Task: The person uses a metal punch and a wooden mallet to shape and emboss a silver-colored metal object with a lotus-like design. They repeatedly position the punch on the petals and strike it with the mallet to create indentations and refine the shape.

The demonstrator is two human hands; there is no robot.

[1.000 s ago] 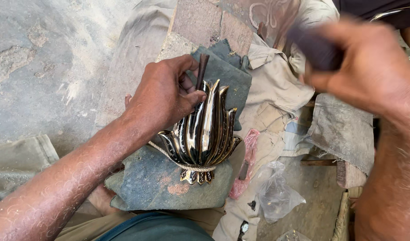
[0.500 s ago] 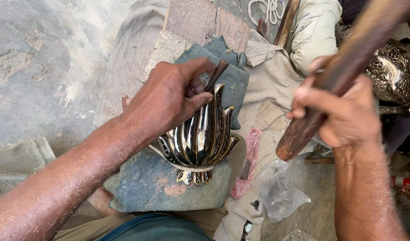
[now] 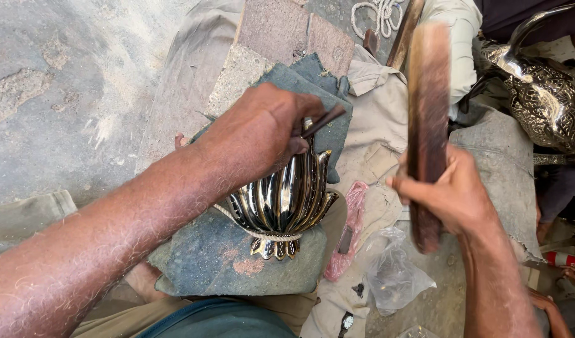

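Left hand (image 3: 259, 134) closed, fingers curled round a thin dark punch (image 3: 322, 121), tip slanted down against the top of the ribbed metal ornament (image 3: 281, 206); heel of the hand resting on the ornament's upper ribs. Right hand (image 3: 453, 197) clenched tight round a blurred wooden mallet (image 3: 427, 119), held upright, head raised above the knuckles, well apart from the punch.

Ornament lying on a grey-green cloth pad (image 3: 212, 263), shiny fluted petals fanning upward, small scalloped base toward the lower edge of the pad, a pale cord looped round its lower part. Pad set over a brick slab (image 3: 281, 31) and beige cloth (image 3: 375, 125).

Just right of the ornament, a pink plastic scrap (image 3: 350, 231) and a crumpled clear plastic bag (image 3: 394, 275) on the cloth; a wristwatch (image 3: 346, 322) near the bottom edge. Far right, an engraved silver vessel (image 3: 541, 94), close to the mallet's side. Left of the pad, bare concrete floor (image 3: 56, 94): widest open room there. Between the hands, a gap over beige cloth.
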